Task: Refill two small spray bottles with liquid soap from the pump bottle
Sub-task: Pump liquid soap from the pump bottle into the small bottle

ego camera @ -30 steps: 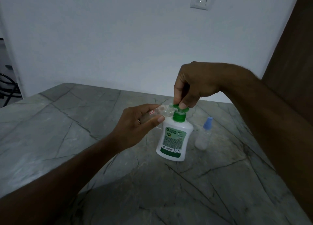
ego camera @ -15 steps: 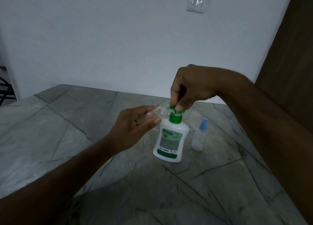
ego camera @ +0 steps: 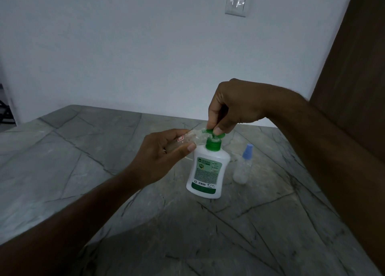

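1. While the right hand [ego camera: 233, 107] pinches the green pump head [ego camera: 213, 132] of the white soap bottle [ego camera: 208, 171], the left hand [ego camera: 160, 157] closes round a clear, uncapped spray bottle [ego camera: 192, 136], tilted with its mouth at the nozzle.
2. This first fill appears underway; its level is unreadable.
3. Just right of the soap, the second spray bottle [ego camera: 242, 167] stands blue-capped, seemingly still to do.
4. Both stand on a grey veined stone table [ego camera: 73, 161] before a white wall [ego camera: 125, 46] with a light switch [ego camera: 236, 2].
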